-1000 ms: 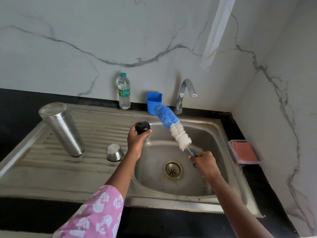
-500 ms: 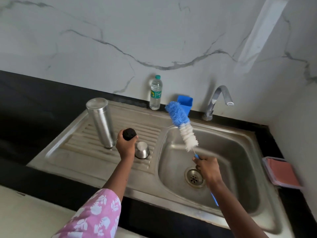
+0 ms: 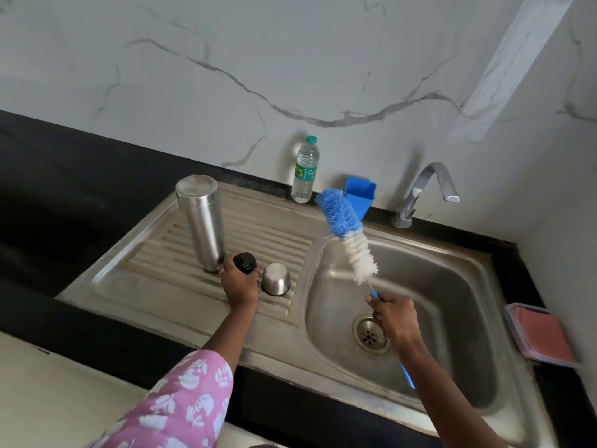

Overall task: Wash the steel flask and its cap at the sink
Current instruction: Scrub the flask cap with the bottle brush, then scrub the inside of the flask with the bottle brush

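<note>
The steel flask (image 3: 202,223) stands upside down on the ribbed drainboard (image 3: 161,286). Beside it, my left hand (image 3: 239,284) grips a black stopper cap (image 3: 245,262) low over the drainboard, between the flask and a small steel cup cap (image 3: 275,279) that sits upside down. My right hand (image 3: 392,316) holds the blue handle of a bottle brush (image 3: 347,234) over the sink basin (image 3: 452,318). The brush's blue and white bristles point up and to the left.
A tap (image 3: 423,192) stands behind the basin, with no water running. A plastic water bottle (image 3: 305,169) and a blue holder (image 3: 360,195) stand along the marble wall. A pink scrub pad in a clear tray (image 3: 542,336) lies on the black counter at the right.
My left hand carried the black stopper cap from over the basin's edge leftward and down to the drainboard, between the flask and the steel cup cap. My right hand kept the brush over the basin.
</note>
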